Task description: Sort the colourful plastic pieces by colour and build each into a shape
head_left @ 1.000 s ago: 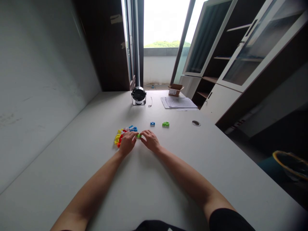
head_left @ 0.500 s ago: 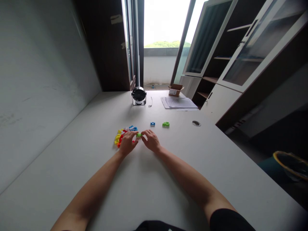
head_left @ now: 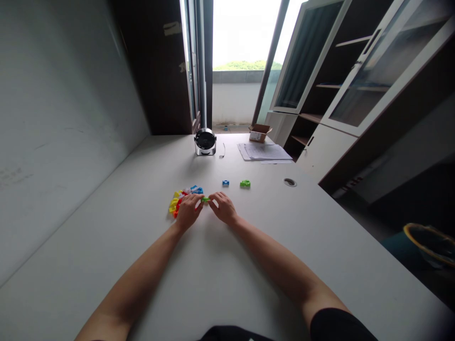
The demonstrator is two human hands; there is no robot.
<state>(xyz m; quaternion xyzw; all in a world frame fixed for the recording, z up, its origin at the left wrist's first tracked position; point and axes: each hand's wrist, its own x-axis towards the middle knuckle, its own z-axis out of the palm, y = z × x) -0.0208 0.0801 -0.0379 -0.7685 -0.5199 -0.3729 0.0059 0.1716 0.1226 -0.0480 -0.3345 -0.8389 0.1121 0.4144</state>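
Between my two hands is a small green plastic piece point(head_left: 205, 199), its exact kind too small to make out. My left hand point(head_left: 188, 211) pinches its left end with thumb and fingertips. The fingertips of my right hand point(head_left: 222, 207) are closed on its right end. Under and beside my left hand lies a pile of small plastic pieces point(head_left: 174, 204) in yellow, red, orange, white and blue, partly hidden by that hand. Beyond my right hand a single blue piece point(head_left: 225, 183) and a green clump of pieces point(head_left: 245, 183) rest on the white table point(head_left: 213, 274).
At the back of the table stands a round black and silver device point(head_left: 205, 141) with a thin cord loop point(head_left: 222, 150) beside it. Paper sheets point(head_left: 265, 151) and an open cardboard box point(head_left: 259, 133) are at the back right. A cable hole point(head_left: 290, 182) sits near the right edge.
The green piece has turned slightly between my fingertips and shows a thinner side. Both hands have stayed nearly in place, and the other pieces have not moved.
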